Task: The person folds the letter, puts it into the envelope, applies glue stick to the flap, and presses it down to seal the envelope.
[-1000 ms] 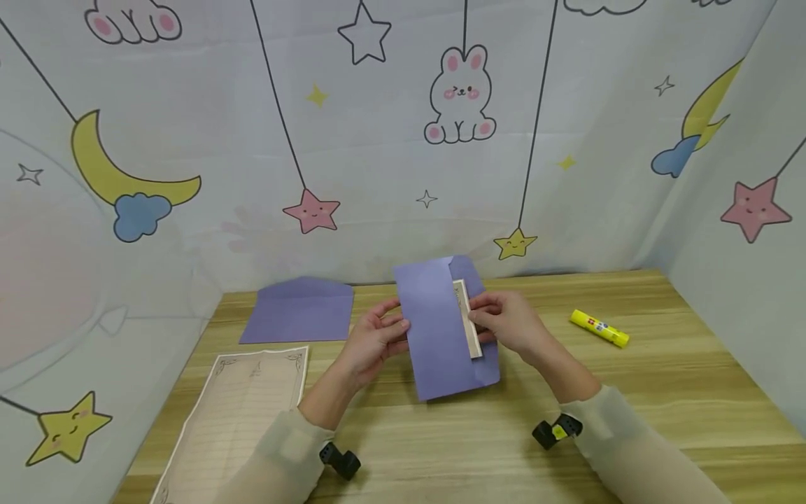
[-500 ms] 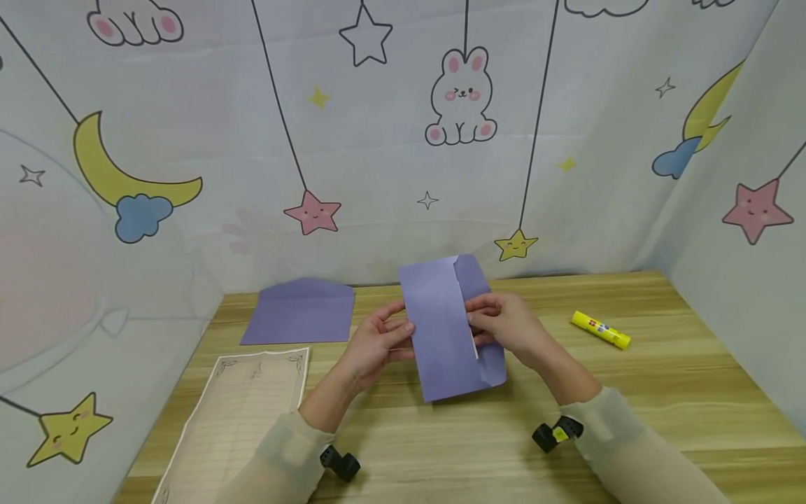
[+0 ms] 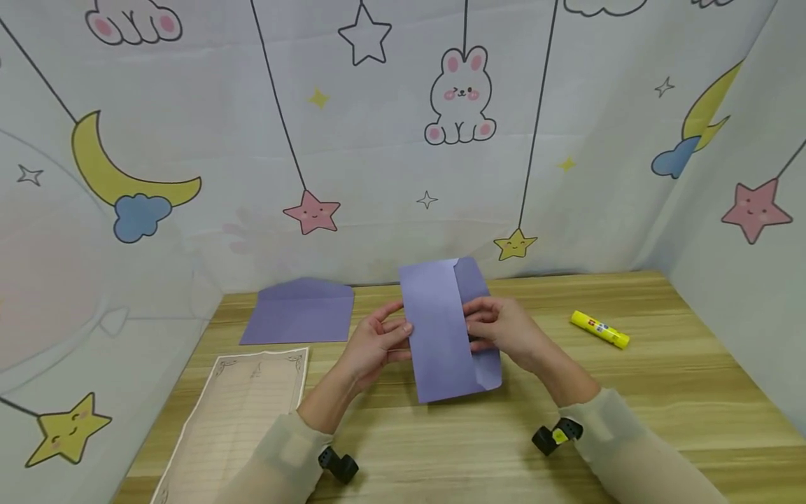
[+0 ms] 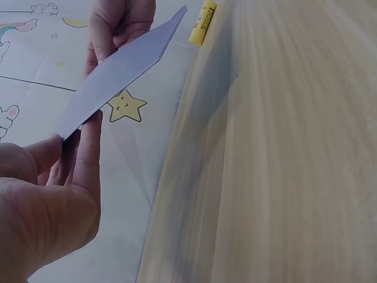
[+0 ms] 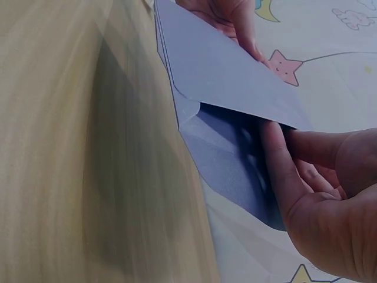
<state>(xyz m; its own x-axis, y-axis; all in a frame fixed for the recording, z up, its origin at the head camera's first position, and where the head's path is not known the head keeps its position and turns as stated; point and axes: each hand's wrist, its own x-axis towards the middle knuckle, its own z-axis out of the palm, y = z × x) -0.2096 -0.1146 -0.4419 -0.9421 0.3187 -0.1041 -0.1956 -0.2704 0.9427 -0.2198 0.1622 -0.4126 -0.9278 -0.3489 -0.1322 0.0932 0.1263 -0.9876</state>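
A purple envelope [image 3: 437, 332] is held up over the table, its flap [image 3: 474, 281] unfolded toward the right. My left hand [image 3: 374, 346] pinches the envelope's left edge, thumb on the front and fingers behind. At the pocket's mouth, my right hand [image 3: 510, 329] reaches in with extended fingers. The right wrist view shows the right thumb [image 5: 277, 147] and a finger slipped under the front panel's edge, over the dark inside of the flap. No paper shows at the mouth now; whatever the right fingertips touch inside is hidden.
A second purple envelope [image 3: 302, 318] lies at the back left of the wooden table [image 3: 441, 455]. In front of it is a lined sheet of letter paper [image 3: 245, 399] with fold creases. A yellow glue stick [image 3: 600, 329] lies on the right. A cartoon-printed cloth [image 3: 378, 140] hangs behind.
The folded paper that stuck out of the envelope's mouth has slid left into the pocket, out of sight. My right fingers have followed it to the mouth. The left hand still holds the envelope.
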